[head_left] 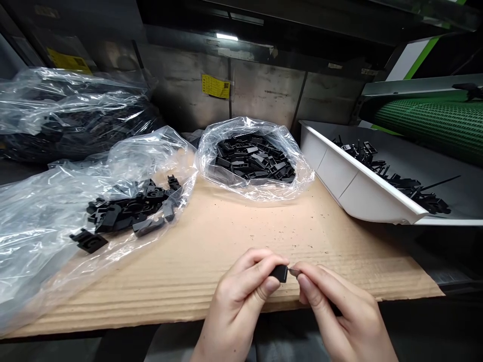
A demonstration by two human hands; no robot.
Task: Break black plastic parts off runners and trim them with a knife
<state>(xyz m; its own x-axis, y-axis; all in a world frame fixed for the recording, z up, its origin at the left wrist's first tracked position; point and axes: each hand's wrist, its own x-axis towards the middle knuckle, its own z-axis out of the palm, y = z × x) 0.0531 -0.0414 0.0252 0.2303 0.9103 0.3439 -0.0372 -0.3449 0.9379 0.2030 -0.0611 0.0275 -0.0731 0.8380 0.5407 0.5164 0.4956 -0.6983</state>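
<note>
Left hand [241, 296] pinches one black plastic part [279, 273] over the near edge of the cardboard-covered desk [226, 236]. Right hand [339, 306] pinches a grey bit [295, 272] at the part's edge. Centre bag [256, 158] well filled, left bag [128, 208] sparse, white tray [350, 186] holds plenty. Likely mid-batch.

Left hand [241, 301] and right hand [339, 311] meet fingertip to fingertip (both grips pinched), wrists low.

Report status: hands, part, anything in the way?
Left hand pinching small black part. Right hand pinching its right end. Both over cardboard sheet. Parts bags and white tray sit behind, apart from hands.
</note>
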